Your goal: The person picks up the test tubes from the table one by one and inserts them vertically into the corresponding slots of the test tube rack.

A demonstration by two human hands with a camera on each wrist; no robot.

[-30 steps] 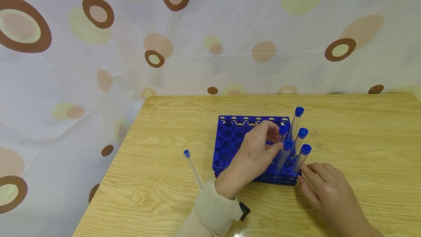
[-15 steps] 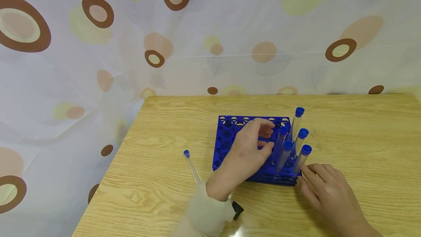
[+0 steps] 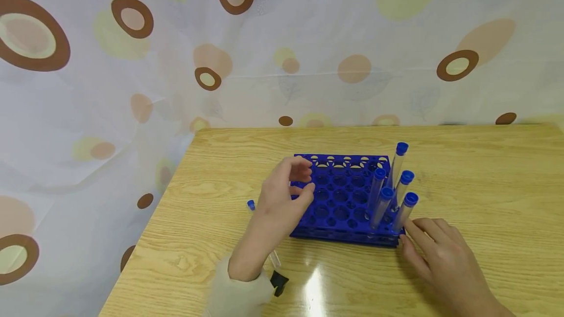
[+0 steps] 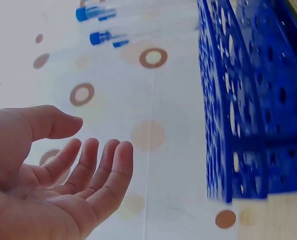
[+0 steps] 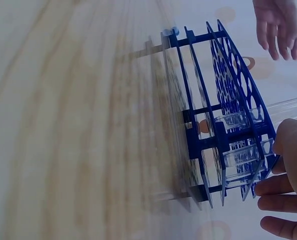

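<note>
My left hand (image 3: 284,202) hovers over the left end of the blue test tube rack (image 3: 341,212), fingers loosely bent and nothing between thumb and fingertips. In the left wrist view that empty hand (image 4: 73,170) is apart from the rack (image 4: 278,100). Several capped clear test tubes (image 3: 380,209) stand upright in holes at the rack's right end. At its front right corner my right hand (image 3: 440,253) holds the rack with thumb and forefinger. The right wrist view shows curled fingers (image 5: 281,202) against the rack's end (image 5: 203,145).
A loose test tube (image 3: 275,259) with a blue cap (image 3: 251,204) lies on the wooden table (image 3: 185,258) left of the rack, partly hidden by my left forearm. A patterned cloth (image 3: 308,92) hangs behind the table's back edge.
My left hand has drawn away from a test tube at the rack's right end and moved left across the rack. That tube stays standing. My right hand has stayed at the corner.
</note>
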